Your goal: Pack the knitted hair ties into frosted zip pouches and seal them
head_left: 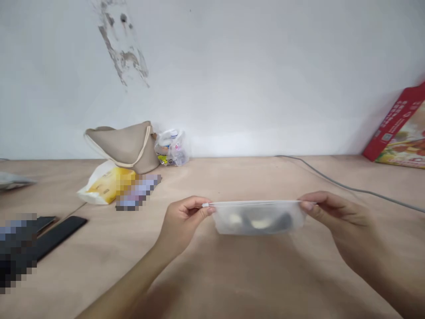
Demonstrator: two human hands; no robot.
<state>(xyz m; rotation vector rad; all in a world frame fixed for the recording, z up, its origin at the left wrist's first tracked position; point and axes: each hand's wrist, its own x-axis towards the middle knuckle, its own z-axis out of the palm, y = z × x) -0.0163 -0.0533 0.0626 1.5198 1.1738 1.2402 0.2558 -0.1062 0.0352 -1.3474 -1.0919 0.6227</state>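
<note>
Between both raised hands, the left hand point(182, 223) and right hand point(335, 217) pinch a frosted zip bag point(259, 218).

bare left hand point(182, 225), bare right hand point(334, 213)

You pinched the top corners of a translucent plastic zip bag point(259, 220) between your left hand point(184, 223) and right hand point(335, 212), with blurred pale and dark objects point(262, 221) inside. Beyond the zip bag sat a slumped beige fabric tote point(122, 148); to its right lay a thin grey cable point(352, 188) and a red printed cardboard box point(396, 126).
</note>
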